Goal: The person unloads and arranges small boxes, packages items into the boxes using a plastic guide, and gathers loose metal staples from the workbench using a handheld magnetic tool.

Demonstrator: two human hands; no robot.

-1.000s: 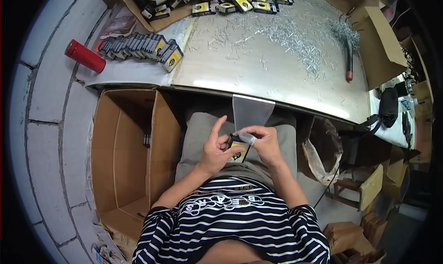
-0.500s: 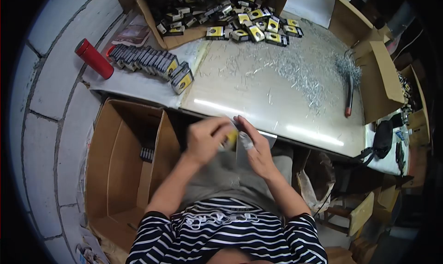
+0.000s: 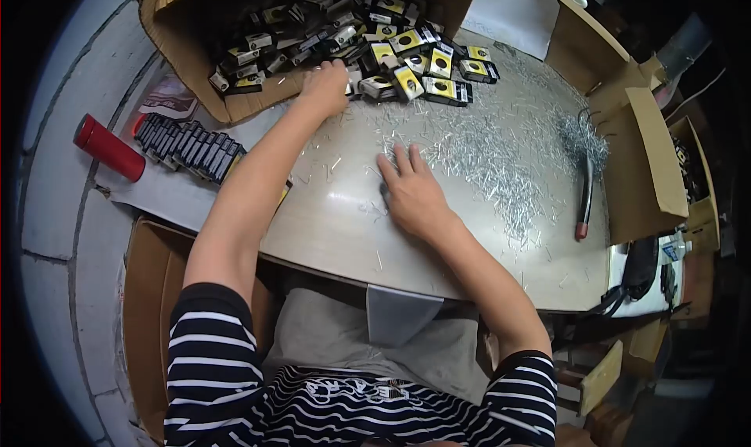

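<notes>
My left hand (image 3: 324,91) reaches to the edge of a pile of small yellow, white and black cardboard boxes (image 3: 408,82). Its fingers are curled at a small box (image 3: 353,80), which their grip partly hides. Lower down and to the right, my right hand (image 3: 416,195) is on the shiny tabletop (image 3: 344,226) with its fingers spread and nothing in them. Many short, thin silvery metal pieces (image 3: 512,185) are scattered beside it and to its right.
An open carton (image 3: 184,64) lies at the back, boxes spilling out. At left are a row of small boxes (image 3: 188,146) and a red flask (image 3: 109,148). A dark rod with a red end (image 3: 585,204) lies at right by cardboard walls (image 3: 645,161). Another carton (image 3: 149,290) stands below.
Both hands have moved from over the lap, where a yellow box was between them, to the tabletop. My left hand has reached the pile. The view has shifted.
</notes>
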